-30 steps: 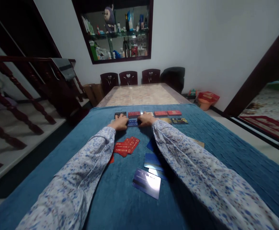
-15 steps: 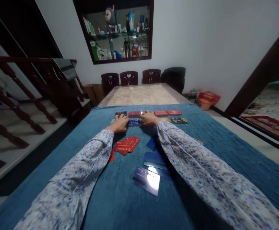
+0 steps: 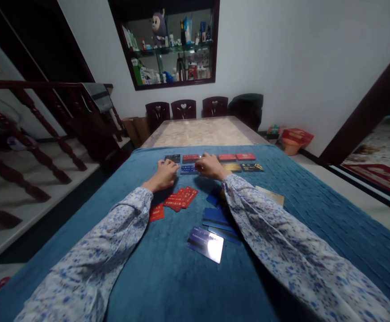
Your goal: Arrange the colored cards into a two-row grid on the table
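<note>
My right hand point(image 3: 211, 167) has its fingers curled down at the right edge of a blue card point(image 3: 188, 170), which lies flat on the blue cloth; its fingertips are partly hidden. Just left of that card is my left hand point(image 3: 165, 173), fingers bent and slightly apart, with nothing visible in it. A row of cards runs behind the hands: a black one point(image 3: 172, 158), a red one point(image 3: 190, 158) and two red stacks, the first point(image 3: 227, 158) nearer my hand. Right of my right hand lie a gold card point(image 3: 232, 167) and a black-and-gold card point(image 3: 252, 167).
Closer to me are fanned red cards point(image 3: 180, 199), a single red card point(image 3: 156, 213), blue cards point(image 3: 216, 218), a shiny purple card point(image 3: 205, 244) and a pale card point(image 3: 271, 195), partly under my right sleeve. Chairs point(image 3: 183, 109) stand at the table's far end.
My left hand has drawn back slightly toward me, off the cards, uncovering more of the black card. My right hand stays at the blue card. The view has shifted a little.
</note>
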`<state>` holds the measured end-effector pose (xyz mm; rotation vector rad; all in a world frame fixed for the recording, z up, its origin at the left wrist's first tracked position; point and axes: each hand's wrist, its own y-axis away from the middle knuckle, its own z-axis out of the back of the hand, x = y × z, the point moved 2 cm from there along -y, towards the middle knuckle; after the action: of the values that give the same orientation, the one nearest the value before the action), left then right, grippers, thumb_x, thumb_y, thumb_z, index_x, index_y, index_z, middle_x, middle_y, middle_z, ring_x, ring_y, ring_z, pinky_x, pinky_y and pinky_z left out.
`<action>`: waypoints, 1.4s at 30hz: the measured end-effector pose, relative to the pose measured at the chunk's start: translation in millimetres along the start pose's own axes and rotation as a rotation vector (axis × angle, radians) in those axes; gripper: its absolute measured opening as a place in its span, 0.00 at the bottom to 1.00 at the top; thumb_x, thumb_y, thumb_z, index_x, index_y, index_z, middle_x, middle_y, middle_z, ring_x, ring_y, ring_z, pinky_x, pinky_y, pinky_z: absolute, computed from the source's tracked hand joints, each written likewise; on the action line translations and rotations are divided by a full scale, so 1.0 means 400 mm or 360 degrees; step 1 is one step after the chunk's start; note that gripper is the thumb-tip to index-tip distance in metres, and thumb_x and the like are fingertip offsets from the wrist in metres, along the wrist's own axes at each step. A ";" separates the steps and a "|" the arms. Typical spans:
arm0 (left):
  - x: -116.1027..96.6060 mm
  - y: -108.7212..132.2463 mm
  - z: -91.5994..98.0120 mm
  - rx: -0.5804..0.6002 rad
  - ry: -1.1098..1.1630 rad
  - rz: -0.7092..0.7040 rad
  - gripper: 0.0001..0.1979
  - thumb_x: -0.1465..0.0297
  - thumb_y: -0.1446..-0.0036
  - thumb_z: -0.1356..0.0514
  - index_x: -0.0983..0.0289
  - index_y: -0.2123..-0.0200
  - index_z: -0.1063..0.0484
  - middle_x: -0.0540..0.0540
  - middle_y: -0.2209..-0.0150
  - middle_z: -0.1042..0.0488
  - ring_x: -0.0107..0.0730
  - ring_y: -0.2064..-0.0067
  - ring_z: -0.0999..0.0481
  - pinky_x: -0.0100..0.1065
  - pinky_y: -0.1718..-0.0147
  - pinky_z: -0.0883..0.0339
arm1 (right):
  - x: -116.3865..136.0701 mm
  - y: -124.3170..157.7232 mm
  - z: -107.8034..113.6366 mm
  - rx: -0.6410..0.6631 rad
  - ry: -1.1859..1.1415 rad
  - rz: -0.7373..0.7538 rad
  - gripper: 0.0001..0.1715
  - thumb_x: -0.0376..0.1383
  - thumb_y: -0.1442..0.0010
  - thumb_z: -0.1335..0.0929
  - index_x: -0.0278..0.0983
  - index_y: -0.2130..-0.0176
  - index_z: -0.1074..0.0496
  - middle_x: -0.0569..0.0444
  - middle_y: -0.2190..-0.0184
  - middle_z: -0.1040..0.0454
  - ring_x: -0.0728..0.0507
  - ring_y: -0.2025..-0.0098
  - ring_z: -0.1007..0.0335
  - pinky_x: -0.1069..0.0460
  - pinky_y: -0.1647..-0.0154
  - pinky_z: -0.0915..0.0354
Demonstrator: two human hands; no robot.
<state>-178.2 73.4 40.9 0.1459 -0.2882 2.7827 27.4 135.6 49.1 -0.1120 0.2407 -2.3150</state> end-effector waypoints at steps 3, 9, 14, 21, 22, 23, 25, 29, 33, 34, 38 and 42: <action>-0.003 0.027 0.011 -0.0052 0.0020 0.0011 0.19 0.76 0.40 0.45 0.60 0.47 0.26 0.63 0.46 0.26 0.52 0.40 0.36 0.58 0.40 0.51 | 0.024 0.011 0.013 -0.0021 -0.0032 0.0000 0.18 0.33 0.34 0.38 0.38 0.55 0.20 0.45 0.51 0.20 0.36 0.47 0.38 0.45 0.55 0.46; -0.003 0.090 0.031 -0.0170 0.0027 0.0024 0.15 0.75 0.37 0.46 0.59 0.54 0.22 0.60 0.51 0.23 0.49 0.44 0.33 0.58 0.41 0.52 | 0.064 0.031 0.027 -0.0075 -0.0090 0.0005 0.17 0.33 0.34 0.37 0.37 0.55 0.20 0.45 0.52 0.20 0.36 0.46 0.38 0.45 0.55 0.47; -0.007 0.155 0.045 -0.0228 0.0041 0.0073 0.14 0.74 0.36 0.47 0.60 0.62 0.21 0.59 0.56 0.22 0.47 0.47 0.31 0.56 0.43 0.52 | 0.103 0.042 0.025 -0.0115 -0.0129 0.0059 0.17 0.35 0.32 0.38 0.37 0.56 0.20 0.44 0.54 0.20 0.36 0.47 0.38 0.45 0.55 0.48; 0.002 0.249 0.055 -0.0304 0.0052 0.0150 0.14 0.73 0.37 0.47 0.59 0.62 0.20 0.59 0.57 0.21 0.46 0.50 0.30 0.57 0.42 0.50 | 0.164 0.055 0.029 -0.0133 -0.0184 0.0170 0.17 0.35 0.32 0.38 0.39 0.57 0.19 0.44 0.55 0.20 0.36 0.47 0.38 0.45 0.53 0.48; 0.003 0.262 0.056 -0.0308 0.0057 0.0166 0.14 0.74 0.38 0.47 0.59 0.61 0.20 0.59 0.58 0.21 0.46 0.50 0.29 0.57 0.42 0.50 | 0.174 0.057 0.030 -0.0131 -0.0191 0.0181 0.17 0.35 0.32 0.37 0.39 0.56 0.19 0.44 0.55 0.20 0.36 0.47 0.38 0.45 0.53 0.48; 0.004 0.274 0.055 -0.0308 0.0062 0.0181 0.14 0.74 0.38 0.47 0.59 0.61 0.20 0.59 0.58 0.21 0.46 0.51 0.29 0.57 0.42 0.50 | 0.183 0.060 0.030 -0.0128 -0.0197 0.0194 0.17 0.35 0.32 0.37 0.39 0.56 0.19 0.44 0.55 0.20 0.36 0.47 0.38 0.45 0.53 0.48; 0.006 0.300 0.054 -0.0308 0.0066 0.0215 0.15 0.74 0.39 0.46 0.59 0.60 0.20 0.58 0.58 0.21 0.45 0.51 0.29 0.57 0.42 0.50 | 0.202 0.065 0.030 -0.0119 -0.0204 0.0227 0.16 0.35 0.33 0.37 0.39 0.55 0.19 0.44 0.54 0.20 0.36 0.47 0.39 0.45 0.54 0.48; 0.015 0.352 0.049 -0.0322 0.0060 0.0304 0.14 0.73 0.37 0.47 0.58 0.60 0.20 0.57 0.59 0.20 0.44 0.51 0.28 0.55 0.42 0.49 | 0.237 0.071 0.020 -0.0110 -0.0195 0.0318 0.16 0.35 0.33 0.36 0.39 0.55 0.20 0.44 0.54 0.19 0.36 0.47 0.40 0.44 0.54 0.48; 0.039 0.399 0.041 -0.0340 0.0097 0.0380 0.14 0.71 0.35 0.47 0.58 0.60 0.20 0.56 0.60 0.20 0.42 0.53 0.28 0.53 0.43 0.47 | 0.262 0.075 0.003 -0.0085 -0.0194 0.0380 0.16 0.36 0.33 0.36 0.40 0.54 0.20 0.44 0.55 0.20 0.36 0.47 0.40 0.44 0.53 0.48; 0.046 0.410 0.039 -0.0344 0.0109 0.0394 0.14 0.71 0.35 0.47 0.58 0.60 0.20 0.56 0.60 0.20 0.42 0.53 0.27 0.52 0.43 0.46 | 0.267 0.077 -0.001 -0.0067 -0.0198 0.0401 0.16 0.36 0.33 0.36 0.40 0.53 0.20 0.44 0.54 0.20 0.36 0.46 0.40 0.44 0.53 0.48; 0.073 0.446 0.042 -0.0373 0.0194 0.0431 0.13 0.70 0.35 0.46 0.59 0.61 0.20 0.57 0.61 0.19 0.42 0.54 0.26 0.50 0.46 0.41 | 0.283 0.083 -0.009 -0.0037 -0.0188 0.0444 0.16 0.37 0.34 0.35 0.40 0.50 0.21 0.44 0.52 0.22 0.35 0.45 0.41 0.44 0.52 0.46; 0.093 0.468 0.049 -0.0345 0.0330 0.0402 0.13 0.67 0.37 0.45 0.59 0.62 0.19 0.56 0.62 0.19 0.42 0.55 0.26 0.47 0.48 0.37 | 0.299 0.089 -0.019 -0.0051 -0.0199 0.0483 0.18 0.40 0.33 0.34 0.40 0.48 0.22 0.42 0.47 0.24 0.34 0.44 0.41 0.43 0.51 0.45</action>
<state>-275.6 -91.4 31.1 -0.2463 -0.5877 2.9554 -30.3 25.7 34.8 -0.2202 0.2155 -1.9951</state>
